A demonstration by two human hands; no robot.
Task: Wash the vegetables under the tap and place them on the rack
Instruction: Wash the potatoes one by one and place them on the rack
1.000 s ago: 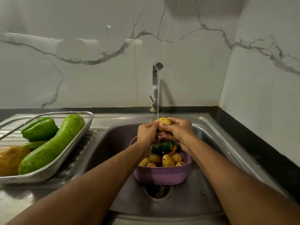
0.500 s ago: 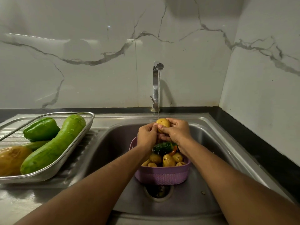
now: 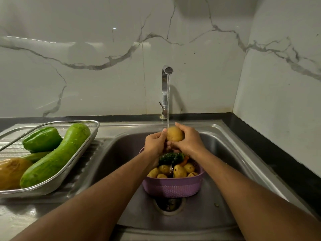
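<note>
Both hands hold one potato (image 3: 175,133) up under the thin stream of water (image 3: 168,101) that falls from the tap (image 3: 165,87). The left hand (image 3: 154,142) curls its fingers and thumb around the left side of the potato, and the right hand (image 3: 188,140) wraps its fingers over the top and right side, so the grip is snug and closed on it. The potato is above the back edge of a purple basket (image 3: 172,187) that sits in the middle of the steel sink (image 3: 225,171), right over the drain (image 3: 169,205). In the basket lie more small potatoes (image 3: 179,171), a dark green bumpy cucumber (image 3: 171,157) and a bit of something orange. On the draining board at the left edge of the sink stands a metal rack (image 3: 73,168). It holds a long green gourd (image 3: 55,156), a green pepper (image 3: 41,139) at its back, a big brown potato (image 3: 12,172) at its front left corner, and another green vegetable partly hidden under them. Behind the sink is a white marble wall (image 3: 86,66) with grey lines, and a black counter (image 3: 278,164) runs along the right edge. Both arms reach straight out from the bottom corners and meet over the basket, with the wrists close together.
</note>
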